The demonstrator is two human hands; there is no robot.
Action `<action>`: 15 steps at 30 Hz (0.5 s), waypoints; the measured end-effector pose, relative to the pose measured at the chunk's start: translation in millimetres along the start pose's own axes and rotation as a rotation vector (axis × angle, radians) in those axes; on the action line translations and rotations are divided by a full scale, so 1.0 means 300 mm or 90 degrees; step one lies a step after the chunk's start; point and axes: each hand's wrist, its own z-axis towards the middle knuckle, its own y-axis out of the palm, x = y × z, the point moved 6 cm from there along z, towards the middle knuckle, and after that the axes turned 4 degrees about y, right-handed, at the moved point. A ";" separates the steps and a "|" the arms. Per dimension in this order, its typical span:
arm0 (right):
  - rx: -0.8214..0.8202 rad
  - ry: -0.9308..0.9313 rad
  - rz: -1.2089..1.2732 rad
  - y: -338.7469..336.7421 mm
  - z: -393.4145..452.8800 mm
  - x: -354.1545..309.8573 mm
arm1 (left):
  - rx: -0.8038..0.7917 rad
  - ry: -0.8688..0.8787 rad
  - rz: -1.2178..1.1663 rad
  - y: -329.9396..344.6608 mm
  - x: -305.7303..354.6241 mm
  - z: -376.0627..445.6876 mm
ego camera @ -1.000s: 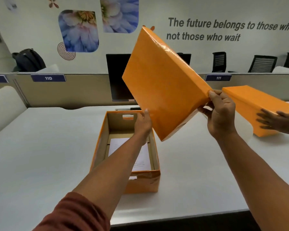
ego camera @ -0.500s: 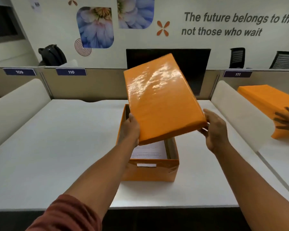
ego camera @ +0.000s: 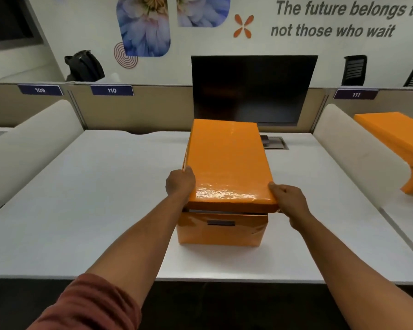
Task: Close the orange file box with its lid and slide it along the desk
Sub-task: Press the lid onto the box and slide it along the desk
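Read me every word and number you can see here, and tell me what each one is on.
"The future belongs to", cut off at the picture's edge, then "not those who wait": lettering on the back wall.
"109": blue tag on the desk partition.
"110": blue tag on the partition.
"111": blue tag on the partition.
The orange box shows no readable text.

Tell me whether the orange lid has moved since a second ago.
Yes. The lid has come down from in front of the monitor onto the box, both hands holding it.
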 end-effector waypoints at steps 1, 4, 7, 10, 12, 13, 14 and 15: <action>0.007 -0.004 -0.006 0.002 0.001 0.000 | 0.004 0.004 0.003 0.001 0.005 -0.004; 0.018 -0.014 -0.014 0.004 0.007 0.001 | 0.016 -0.002 0.047 -0.003 0.004 -0.013; 0.015 -0.031 -0.042 0.011 -0.001 0.000 | 0.007 -0.018 0.093 -0.022 -0.019 -0.006; 0.004 -0.053 -0.059 0.025 -0.010 0.010 | -0.016 -0.022 0.056 -0.033 -0.035 0.007; 0.004 -0.057 -0.056 0.029 -0.014 0.016 | -0.010 -0.009 0.052 -0.037 -0.043 0.015; 0.003 -0.056 -0.050 0.031 -0.017 0.020 | -0.004 -0.001 0.053 -0.040 -0.052 0.017; 0.001 -0.056 -0.046 0.032 -0.020 0.023 | -0.001 0.007 0.056 -0.044 -0.056 0.016; 0.001 -0.055 -0.046 0.033 -0.024 0.027 | -0.002 0.016 0.059 -0.045 -0.059 0.014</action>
